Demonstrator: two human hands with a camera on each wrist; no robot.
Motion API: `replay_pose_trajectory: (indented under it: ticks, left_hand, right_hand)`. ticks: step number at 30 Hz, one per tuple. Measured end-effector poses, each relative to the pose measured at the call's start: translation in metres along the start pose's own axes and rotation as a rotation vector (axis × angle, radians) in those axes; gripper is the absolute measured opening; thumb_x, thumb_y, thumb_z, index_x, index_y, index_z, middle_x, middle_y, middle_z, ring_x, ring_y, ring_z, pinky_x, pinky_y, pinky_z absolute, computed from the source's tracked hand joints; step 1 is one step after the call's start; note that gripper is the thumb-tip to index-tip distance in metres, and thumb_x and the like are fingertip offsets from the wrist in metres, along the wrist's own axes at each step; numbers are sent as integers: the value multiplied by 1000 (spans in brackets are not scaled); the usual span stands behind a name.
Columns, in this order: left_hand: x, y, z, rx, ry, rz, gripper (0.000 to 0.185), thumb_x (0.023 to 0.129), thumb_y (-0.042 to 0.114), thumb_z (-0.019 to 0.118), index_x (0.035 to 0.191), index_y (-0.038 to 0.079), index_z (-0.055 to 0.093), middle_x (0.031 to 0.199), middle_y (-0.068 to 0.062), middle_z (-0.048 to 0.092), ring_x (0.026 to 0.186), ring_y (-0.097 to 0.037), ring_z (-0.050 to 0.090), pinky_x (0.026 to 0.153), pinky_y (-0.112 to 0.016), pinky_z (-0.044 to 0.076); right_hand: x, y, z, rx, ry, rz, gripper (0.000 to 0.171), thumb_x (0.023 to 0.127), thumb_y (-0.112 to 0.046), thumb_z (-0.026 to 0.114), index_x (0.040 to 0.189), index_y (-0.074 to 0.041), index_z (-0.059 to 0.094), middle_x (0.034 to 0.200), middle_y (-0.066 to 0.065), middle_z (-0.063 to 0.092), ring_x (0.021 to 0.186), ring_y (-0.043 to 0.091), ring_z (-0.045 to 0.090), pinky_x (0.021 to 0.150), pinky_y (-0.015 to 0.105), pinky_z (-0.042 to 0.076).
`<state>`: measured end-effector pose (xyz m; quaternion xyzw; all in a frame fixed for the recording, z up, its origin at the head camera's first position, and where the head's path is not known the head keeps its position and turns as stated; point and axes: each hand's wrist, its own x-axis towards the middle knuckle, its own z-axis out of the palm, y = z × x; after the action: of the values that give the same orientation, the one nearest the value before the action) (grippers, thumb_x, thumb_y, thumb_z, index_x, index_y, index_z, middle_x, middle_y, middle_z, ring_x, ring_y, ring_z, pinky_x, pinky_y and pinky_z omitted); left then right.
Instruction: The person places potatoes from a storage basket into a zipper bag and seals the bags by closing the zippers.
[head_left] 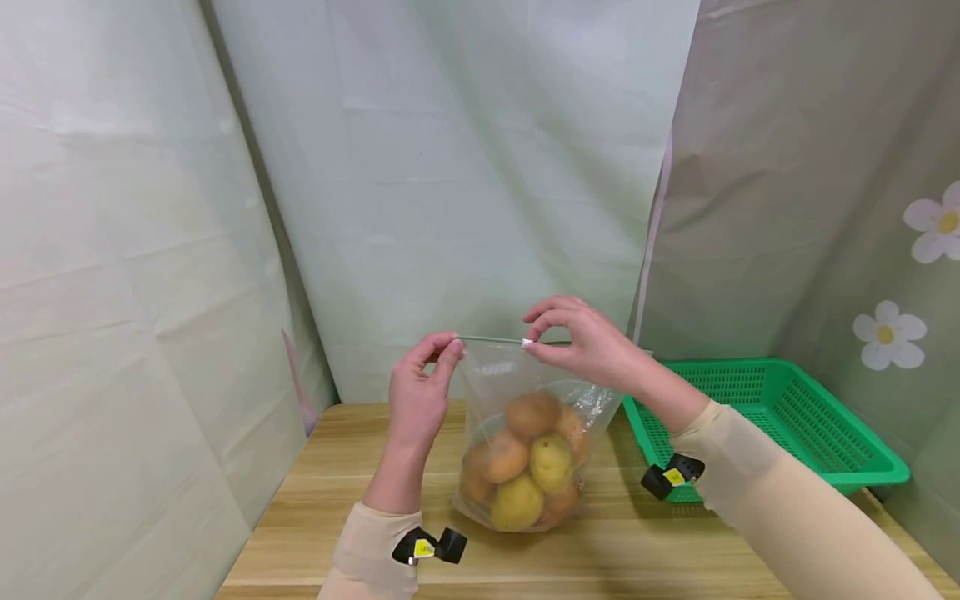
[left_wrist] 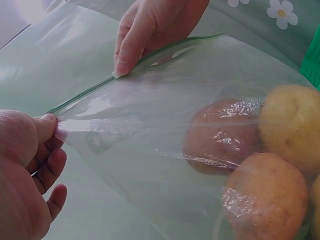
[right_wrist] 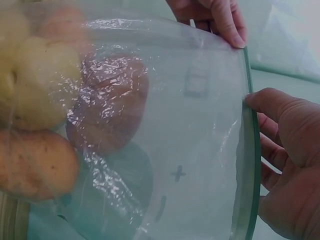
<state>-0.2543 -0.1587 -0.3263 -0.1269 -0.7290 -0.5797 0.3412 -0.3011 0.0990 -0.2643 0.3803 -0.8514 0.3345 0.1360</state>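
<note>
A clear zip bag (head_left: 483, 379) stands upright on the wooden table, holding several rounded yellow and orange-brown pieces of produce (head_left: 551, 462) that resemble potatoes. A green zip strip (head_left: 491, 338) runs along its top edge. At the bag's top left corner, my left hand (head_left: 420, 392) pinches the end of the strip between thumb and fingers. My right hand (head_left: 592, 342) pinches a small white slider (head_left: 527, 342) partway along the zip. In the left wrist view the slider (left_wrist: 116, 75) shows under the right thumb. Some produce sits hidden behind the front pieces.
Right of the bag, a green plastic basket (head_left: 840, 433) stands on the wooden table (head_left: 315, 508), partly behind my right forearm. Pale curtains (head_left: 465, 167) hang behind and on both sides, with white flowers printed at the right.
</note>
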Motion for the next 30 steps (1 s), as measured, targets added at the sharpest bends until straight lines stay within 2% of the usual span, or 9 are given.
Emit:
replay_pose_trajectory:
  ticks: [17, 25, 30]
  left_hand:
    - [-1, -5, -3, -34, 18, -7, 17, 107, 20, 76, 110, 4, 80, 97, -10, 75, 98, -17, 66, 88, -28, 52]
    - [-1, -1, -3, -58, 21, 5, 12, 107, 15, 75, 106, 3, 79, 95, -12, 74, 97, -19, 67, 89, -27, 53]
    - [-1, -4, -3, -50, 30, -6, 14, 108, 17, 75, 108, 4, 79, 96, -12, 74, 97, -17, 67, 89, -27, 53]
  right_hand:
    - [-6, 9, -7, 7, -21, 4, 7, 103, -19, 82, 100, -21, 76, 144, 4, 67, 146, 32, 49, 119, 61, 41]
    - [-11, 16, -11, -9, -22, 2, 8, 103, -19, 82, 99, -22, 75, 144, 5, 67, 145, 32, 50, 117, 59, 45]
    - [-15, 21, -14, -18, -23, 16, 9, 103, -20, 82, 99, -23, 75, 144, 5, 67, 145, 33, 50, 116, 59, 45]
